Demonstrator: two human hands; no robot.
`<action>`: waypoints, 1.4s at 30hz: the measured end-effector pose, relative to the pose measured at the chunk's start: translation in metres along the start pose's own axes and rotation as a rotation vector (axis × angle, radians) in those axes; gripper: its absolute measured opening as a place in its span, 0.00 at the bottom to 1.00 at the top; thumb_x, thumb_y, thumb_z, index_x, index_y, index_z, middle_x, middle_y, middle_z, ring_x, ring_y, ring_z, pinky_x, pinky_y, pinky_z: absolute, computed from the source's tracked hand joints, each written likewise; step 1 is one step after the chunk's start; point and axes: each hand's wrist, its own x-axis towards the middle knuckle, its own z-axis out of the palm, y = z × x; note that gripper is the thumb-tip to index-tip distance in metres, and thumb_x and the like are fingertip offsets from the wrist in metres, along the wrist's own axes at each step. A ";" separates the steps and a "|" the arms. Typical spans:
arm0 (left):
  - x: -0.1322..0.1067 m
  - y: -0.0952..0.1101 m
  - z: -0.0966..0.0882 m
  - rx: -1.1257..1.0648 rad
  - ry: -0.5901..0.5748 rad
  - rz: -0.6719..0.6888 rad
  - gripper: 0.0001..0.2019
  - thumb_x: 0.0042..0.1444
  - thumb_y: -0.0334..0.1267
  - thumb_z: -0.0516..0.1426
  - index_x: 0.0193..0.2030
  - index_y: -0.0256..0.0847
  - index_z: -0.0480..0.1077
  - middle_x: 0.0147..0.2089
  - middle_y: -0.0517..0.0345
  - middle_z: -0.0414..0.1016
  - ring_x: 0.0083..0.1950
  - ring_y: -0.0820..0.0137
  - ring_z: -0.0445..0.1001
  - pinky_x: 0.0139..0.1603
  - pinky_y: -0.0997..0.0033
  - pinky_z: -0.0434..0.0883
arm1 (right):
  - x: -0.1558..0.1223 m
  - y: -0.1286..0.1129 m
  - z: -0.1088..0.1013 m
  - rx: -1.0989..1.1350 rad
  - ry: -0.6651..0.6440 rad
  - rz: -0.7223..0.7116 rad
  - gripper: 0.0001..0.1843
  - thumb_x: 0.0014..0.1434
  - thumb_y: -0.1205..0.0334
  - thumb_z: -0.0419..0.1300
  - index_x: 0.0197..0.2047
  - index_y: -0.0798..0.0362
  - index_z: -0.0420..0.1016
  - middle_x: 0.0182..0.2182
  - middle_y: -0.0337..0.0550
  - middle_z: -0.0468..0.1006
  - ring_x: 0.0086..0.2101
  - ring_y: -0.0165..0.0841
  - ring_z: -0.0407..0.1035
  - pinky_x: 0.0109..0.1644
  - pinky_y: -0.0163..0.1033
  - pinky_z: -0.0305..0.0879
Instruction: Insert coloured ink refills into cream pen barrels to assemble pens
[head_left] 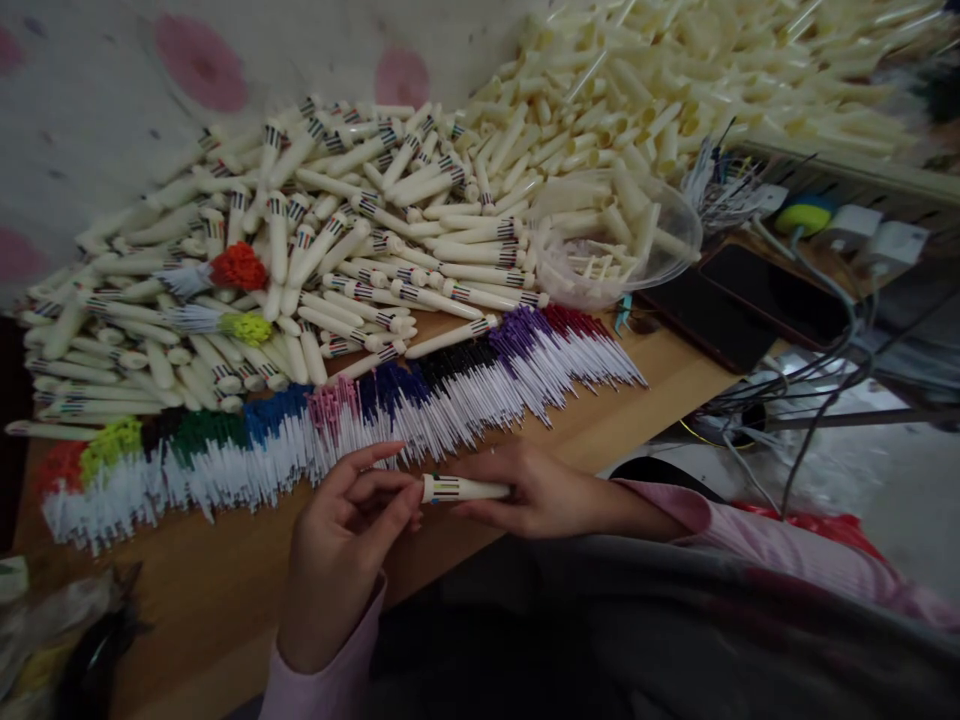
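Observation:
A cream multi-colour pen barrel [469, 488] with dark slots at its left end lies level in front of my body. My right hand [532, 490] is closed around its right part. The thumb and fingers of my left hand [352, 530] are pinched together right at the slotted end; what they hold there, if anything, is hidden. Just beyond both hands runs a long row of thin white pen refills [480, 395], grouped by the colour of their ends. Behind the row rises a big heap of cream multi-colour pens [345, 220].
Small bundles of orange [238, 267] and yellow-green refills [246, 328] lie on the pens. A clear plastic tub [675, 220] with cream parts stands right of the heap. Further right are two dark phones [772, 290], a power strip [900, 185] and cables. Loose cream tubes [660, 90] pile up behind.

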 end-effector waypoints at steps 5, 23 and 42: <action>0.004 0.006 -0.006 0.037 -0.073 -0.020 0.23 0.44 0.36 0.68 0.49 0.40 0.72 0.27 0.59 0.83 0.24 0.74 0.77 0.28 0.81 0.76 | -0.001 -0.001 -0.001 -0.007 -0.006 -0.008 0.14 0.67 0.61 0.59 0.52 0.59 0.76 0.36 0.45 0.80 0.32 0.29 0.71 0.36 0.32 0.64; -0.019 -0.024 -0.014 0.387 0.129 0.320 0.15 0.51 0.40 0.68 0.47 0.53 0.77 0.37 0.63 0.85 0.39 0.66 0.82 0.48 0.69 0.76 | 0.001 -0.004 -0.004 0.061 -0.028 -0.002 0.16 0.67 0.61 0.59 0.55 0.59 0.74 0.39 0.47 0.80 0.35 0.30 0.73 0.39 0.32 0.66; 0.000 -0.047 -0.004 0.327 0.105 0.698 0.05 0.59 0.36 0.61 0.39 0.51 0.79 0.38 0.58 0.77 0.37 0.71 0.79 0.38 0.79 0.75 | 0.001 -0.002 0.001 -0.034 -0.030 0.054 0.17 0.68 0.50 0.55 0.44 0.57 0.74 0.29 0.38 0.70 0.29 0.28 0.61 0.33 0.33 0.58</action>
